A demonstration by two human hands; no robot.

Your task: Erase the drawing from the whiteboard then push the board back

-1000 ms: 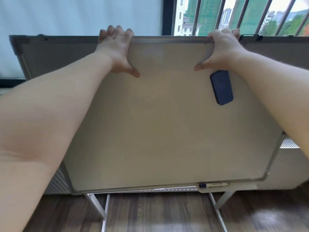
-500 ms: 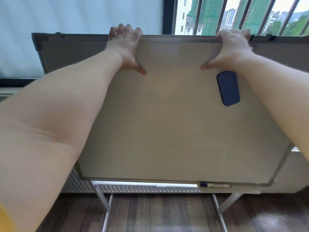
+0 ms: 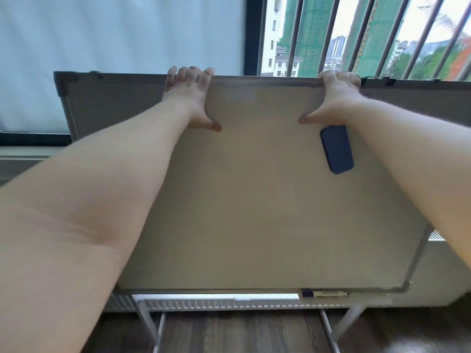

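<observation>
The whiteboard (image 3: 254, 212) on its metal stand fills the middle of the head view, and I see no drawing on its surface. My left hand (image 3: 190, 98) grips the board's top edge, fingers hooked over the frame and thumb pressed on the face. My right hand (image 3: 336, 98) holds the same top edge further right in the same way. A dark blue eraser (image 3: 337, 149) sticks to the board just below my right thumb. A marker (image 3: 323, 293) lies in the tray at the bottom right.
Behind the board is a window (image 3: 382, 34) with vertical bars on the right and a pale blind (image 3: 122, 34) on the left. A white radiator (image 3: 229, 304) runs low along the wall. The stand's legs (image 3: 150, 327) rest on dark wood floor.
The board's lower edge has moved away from me toward the radiator and wall. Both hands have kept their grip on the top edge.
</observation>
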